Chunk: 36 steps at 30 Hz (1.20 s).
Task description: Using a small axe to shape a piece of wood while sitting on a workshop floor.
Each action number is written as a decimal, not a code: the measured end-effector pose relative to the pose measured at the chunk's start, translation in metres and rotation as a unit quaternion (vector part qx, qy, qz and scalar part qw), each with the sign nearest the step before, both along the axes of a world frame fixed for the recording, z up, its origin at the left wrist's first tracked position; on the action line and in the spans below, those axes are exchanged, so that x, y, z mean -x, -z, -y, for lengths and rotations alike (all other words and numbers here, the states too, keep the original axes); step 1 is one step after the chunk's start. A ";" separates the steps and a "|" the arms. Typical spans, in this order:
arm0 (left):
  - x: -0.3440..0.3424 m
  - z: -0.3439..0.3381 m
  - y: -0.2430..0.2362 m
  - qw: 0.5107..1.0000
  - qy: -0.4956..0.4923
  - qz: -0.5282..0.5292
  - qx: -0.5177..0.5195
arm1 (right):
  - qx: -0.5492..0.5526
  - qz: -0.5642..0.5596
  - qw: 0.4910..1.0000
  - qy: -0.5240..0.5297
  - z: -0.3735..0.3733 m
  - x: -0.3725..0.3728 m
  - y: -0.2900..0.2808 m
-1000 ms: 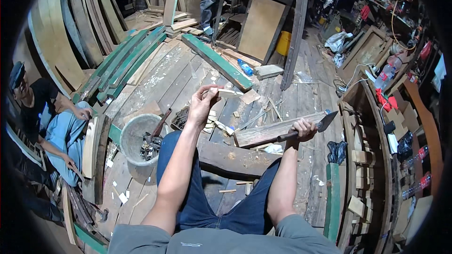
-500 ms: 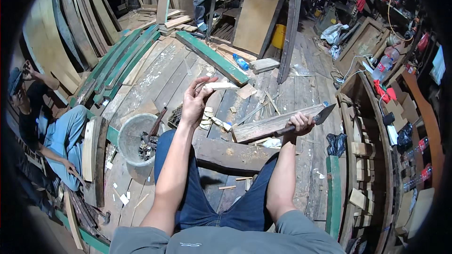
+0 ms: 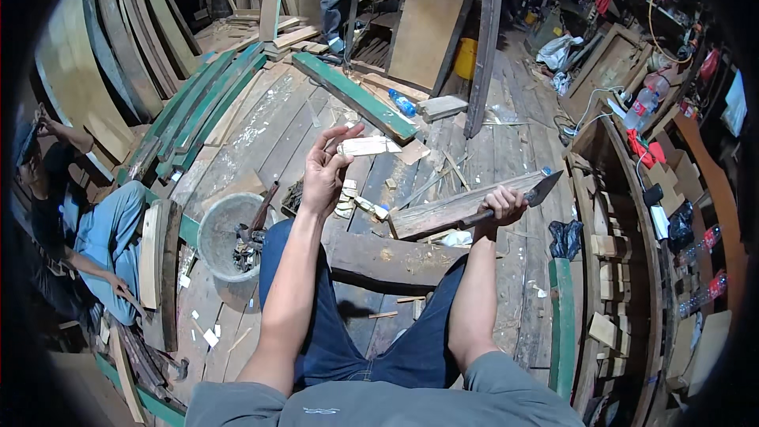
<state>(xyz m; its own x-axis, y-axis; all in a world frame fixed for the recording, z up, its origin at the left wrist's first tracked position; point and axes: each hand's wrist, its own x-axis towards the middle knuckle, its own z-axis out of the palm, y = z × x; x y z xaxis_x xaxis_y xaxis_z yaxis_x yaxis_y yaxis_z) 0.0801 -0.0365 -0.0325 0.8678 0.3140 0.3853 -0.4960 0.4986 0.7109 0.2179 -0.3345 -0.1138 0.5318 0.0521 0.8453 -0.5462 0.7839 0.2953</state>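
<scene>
Between the thumb and fingers of my left hand (image 3: 325,170) is a small pale piece of wood (image 3: 370,145), held up at one end with its broad face turned toward me. My right hand (image 3: 504,203) is wrapped round the handle of a large knife (image 3: 545,187). Its dark, broad blade points away to the right, clear of the wood piece. Below both hands, a thick wooden block (image 3: 395,261) lies across between my knees. Just beyond it rests a long, rough timber (image 3: 466,205). Small cut wood pieces (image 3: 348,198) are heaped past my left knee.
A grey bucket (image 3: 207,225) with scraps stands left of my knee. Another person (image 3: 103,237) sits at the far left by an upright timber. Green planks (image 3: 356,95) lie ahead. A wooden rack (image 3: 609,269) holding blocks runs along the right, near a black plastic bag (image 3: 565,239).
The wood piece in my left hand has been turned, so more of its broad face shows. My right hand and the knife have barely moved.
</scene>
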 end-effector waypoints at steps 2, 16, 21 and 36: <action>0.001 0.000 -0.001 1.000 0.001 0.000 0.006 | 0.000 0.001 1.000 0.001 -0.001 0.000 0.000; 0.004 -0.005 -0.002 0.997 0.038 0.003 0.069 | -0.016 0.013 1.000 -0.010 -0.001 0.000 0.002; 0.004 -0.001 -0.003 0.995 0.055 0.007 0.087 | 0.002 0.029 1.000 -0.008 0.001 0.003 0.000; -0.008 -0.001 -0.013 0.998 0.007 -0.025 0.055 | 0.061 0.005 0.998 0.013 0.002 -0.008 -0.008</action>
<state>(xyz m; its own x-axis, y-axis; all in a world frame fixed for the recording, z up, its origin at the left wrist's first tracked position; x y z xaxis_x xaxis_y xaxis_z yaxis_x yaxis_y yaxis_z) 0.0878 -0.0353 -0.0195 0.8901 0.3389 0.3048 -0.4529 0.5823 0.6751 0.2259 -0.3362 -0.1059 0.5256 0.1422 0.8388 -0.5284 0.8272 0.1909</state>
